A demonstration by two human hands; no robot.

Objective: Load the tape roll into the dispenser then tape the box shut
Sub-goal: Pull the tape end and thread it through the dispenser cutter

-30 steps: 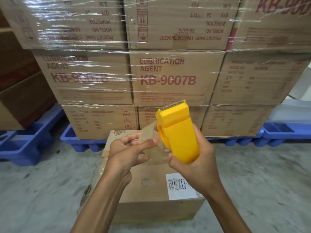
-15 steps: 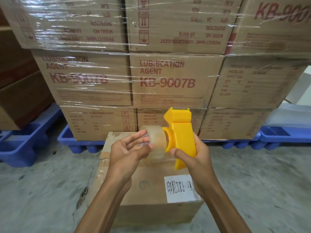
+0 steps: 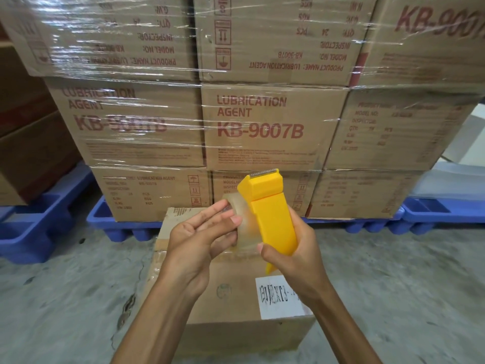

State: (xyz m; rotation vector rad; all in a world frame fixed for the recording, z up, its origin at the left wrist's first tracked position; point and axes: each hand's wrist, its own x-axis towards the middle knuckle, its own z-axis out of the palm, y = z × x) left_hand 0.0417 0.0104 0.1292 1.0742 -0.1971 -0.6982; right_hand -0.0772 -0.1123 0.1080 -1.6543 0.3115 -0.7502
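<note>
My right hand (image 3: 291, 257) grips the handle of a yellow tape dispenser (image 3: 273, 219), held upright with its toothed blade at the top. A clear tape roll (image 3: 242, 227) sits against the dispenser's left side. My left hand (image 3: 196, 241) has its fingers on the roll's left face, pressing it toward the dispenser. Below both hands a brown cardboard box (image 3: 228, 306) stands on the floor, with a white printed label (image 3: 278, 296) on its top. My hands hide the box's top seam.
A tall stack of shrink-wrapped cartons (image 3: 257, 127) marked KB-9007B rises right behind the box on blue plastic pallets (image 3: 118, 227). More brown cartons (image 3: 31, 153) stand at the left on another blue pallet. Grey concrete floor (image 3: 406, 285) lies on both sides.
The dispenser has turned from showing its side to standing upright with its back toward me. The roll has moved in against the dispenser, with my left fingers flatter on it.
</note>
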